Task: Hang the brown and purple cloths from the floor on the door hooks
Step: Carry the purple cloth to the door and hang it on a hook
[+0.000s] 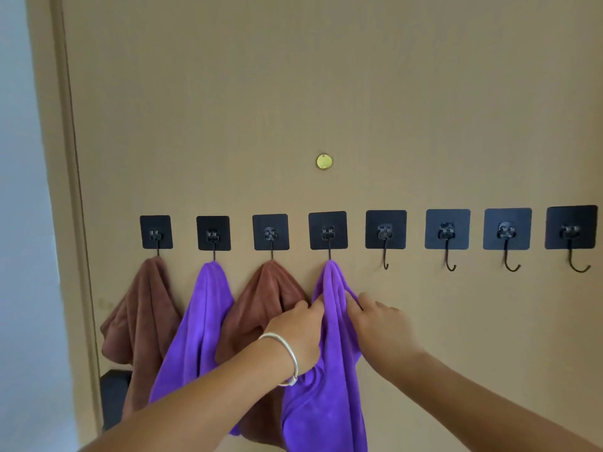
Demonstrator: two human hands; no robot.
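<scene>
Soft, light and limp, the purple cloth (329, 370) on the fourth hook (329, 252) handles best bunched just below it, where her left hand (298, 331) and right hand (378, 324) pinch its folds.

A tan wooden door (359, 93) fills nearly the whole view, lit evenly and softly. A small round brass peephole cover (324, 161) sits at its centre. Along the left runs the door frame (70, 158), and beyond it a pale bluish-white wall (23, 223). A black block (113, 396) sits low by the frame.
</scene>
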